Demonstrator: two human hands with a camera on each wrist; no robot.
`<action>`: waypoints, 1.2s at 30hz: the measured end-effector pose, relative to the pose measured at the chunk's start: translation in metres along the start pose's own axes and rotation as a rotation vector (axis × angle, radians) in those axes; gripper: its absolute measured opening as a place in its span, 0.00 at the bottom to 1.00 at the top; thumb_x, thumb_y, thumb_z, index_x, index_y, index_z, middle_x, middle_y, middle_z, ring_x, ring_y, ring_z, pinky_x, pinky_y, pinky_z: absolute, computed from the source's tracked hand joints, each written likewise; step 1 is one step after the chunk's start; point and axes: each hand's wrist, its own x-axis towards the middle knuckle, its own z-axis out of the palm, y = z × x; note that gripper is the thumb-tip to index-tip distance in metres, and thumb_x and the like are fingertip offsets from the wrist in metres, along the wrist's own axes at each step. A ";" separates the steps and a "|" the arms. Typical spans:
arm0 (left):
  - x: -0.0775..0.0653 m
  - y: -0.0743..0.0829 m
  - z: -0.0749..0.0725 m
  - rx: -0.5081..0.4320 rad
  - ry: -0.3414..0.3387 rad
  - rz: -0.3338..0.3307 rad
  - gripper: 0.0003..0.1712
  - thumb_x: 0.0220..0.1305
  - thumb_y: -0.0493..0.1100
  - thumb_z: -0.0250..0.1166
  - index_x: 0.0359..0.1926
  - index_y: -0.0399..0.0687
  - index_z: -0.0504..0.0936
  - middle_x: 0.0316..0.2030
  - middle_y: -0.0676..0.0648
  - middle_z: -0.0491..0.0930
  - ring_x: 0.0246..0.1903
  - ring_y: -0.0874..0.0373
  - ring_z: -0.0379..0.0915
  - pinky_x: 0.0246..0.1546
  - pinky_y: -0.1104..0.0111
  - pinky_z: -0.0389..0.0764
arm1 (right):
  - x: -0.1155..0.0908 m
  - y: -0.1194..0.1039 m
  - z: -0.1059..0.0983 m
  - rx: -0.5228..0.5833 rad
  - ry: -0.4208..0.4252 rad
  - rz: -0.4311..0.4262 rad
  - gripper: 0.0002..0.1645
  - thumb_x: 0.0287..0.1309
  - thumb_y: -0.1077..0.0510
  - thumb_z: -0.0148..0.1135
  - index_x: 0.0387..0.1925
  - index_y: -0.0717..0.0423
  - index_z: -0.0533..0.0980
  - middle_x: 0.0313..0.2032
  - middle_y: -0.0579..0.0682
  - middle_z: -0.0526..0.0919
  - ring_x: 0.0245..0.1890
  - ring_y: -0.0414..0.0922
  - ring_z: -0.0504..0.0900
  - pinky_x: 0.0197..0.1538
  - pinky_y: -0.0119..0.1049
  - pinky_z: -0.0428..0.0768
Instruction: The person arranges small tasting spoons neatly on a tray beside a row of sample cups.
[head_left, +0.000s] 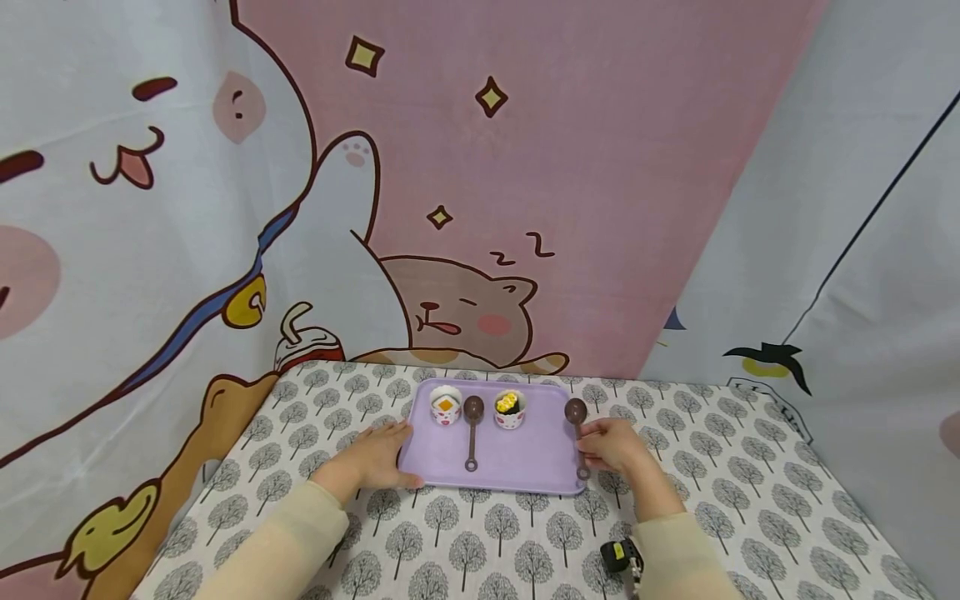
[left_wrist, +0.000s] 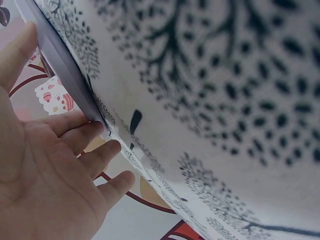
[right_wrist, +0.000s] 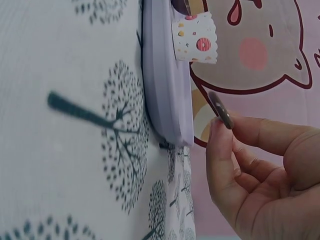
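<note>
A lilac tray lies on the tablecloth with two patterned paper cups and a brown spoon on it. The left cup has white and orange contents; the right cup has yellow and black contents. At the tray's left edge, my left hand touches the rim with fingers spread and fairly straight. Between thumb and fingers, my right hand pinches the handle of a second brown spoon over the tray's right side. In the right wrist view this spoon is raised off the tray.
A tree-print cloth covers the table around the tray. Behind it hangs a pink and white curtain with cartoon animals. A black device is by the right wrist.
</note>
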 end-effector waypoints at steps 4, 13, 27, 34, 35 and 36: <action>-0.001 0.000 -0.001 0.000 0.001 0.000 0.61 0.51 0.69 0.72 0.74 0.36 0.61 0.75 0.38 0.58 0.74 0.38 0.52 0.73 0.41 0.50 | 0.001 -0.002 0.006 0.016 -0.005 -0.009 0.21 0.55 0.74 0.65 0.50 0.78 0.73 0.33 0.58 0.82 0.25 0.43 0.81 0.32 0.34 0.86; -0.001 -0.001 -0.001 0.001 0.005 0.002 0.61 0.51 0.69 0.71 0.74 0.36 0.61 0.75 0.38 0.58 0.73 0.38 0.52 0.73 0.41 0.50 | 0.004 -0.008 0.017 0.043 -0.027 -0.001 0.18 0.56 0.75 0.64 0.49 0.77 0.73 0.30 0.56 0.79 0.26 0.43 0.79 0.32 0.33 0.86; 0.002 -0.002 0.002 -0.012 0.011 0.010 0.60 0.51 0.69 0.72 0.74 0.37 0.61 0.75 0.38 0.57 0.74 0.37 0.51 0.73 0.41 0.50 | 0.012 -0.010 0.033 0.017 -0.038 0.001 0.19 0.54 0.75 0.65 0.49 0.78 0.73 0.33 0.59 0.80 0.24 0.44 0.81 0.33 0.36 0.87; 0.002 -0.002 0.003 -0.016 0.007 0.004 0.61 0.51 0.70 0.71 0.75 0.38 0.61 0.75 0.39 0.57 0.74 0.38 0.51 0.73 0.42 0.50 | 0.014 -0.011 0.041 0.006 -0.039 0.018 0.19 0.52 0.77 0.64 0.47 0.77 0.74 0.32 0.60 0.80 0.26 0.47 0.82 0.35 0.38 0.87; 0.002 -0.002 0.004 -0.015 0.008 0.005 0.61 0.51 0.70 0.71 0.75 0.38 0.61 0.75 0.39 0.57 0.74 0.38 0.51 0.73 0.42 0.50 | 0.015 -0.010 0.042 0.002 -0.038 0.020 0.19 0.52 0.77 0.64 0.47 0.77 0.75 0.32 0.60 0.80 0.27 0.47 0.82 0.35 0.38 0.87; 0.002 -0.002 0.004 -0.014 0.009 0.005 0.61 0.51 0.70 0.71 0.75 0.38 0.61 0.75 0.39 0.57 0.74 0.38 0.51 0.73 0.42 0.50 | 0.016 -0.010 0.042 0.001 -0.040 0.023 0.19 0.52 0.77 0.64 0.48 0.76 0.75 0.32 0.60 0.80 0.27 0.47 0.82 0.35 0.37 0.87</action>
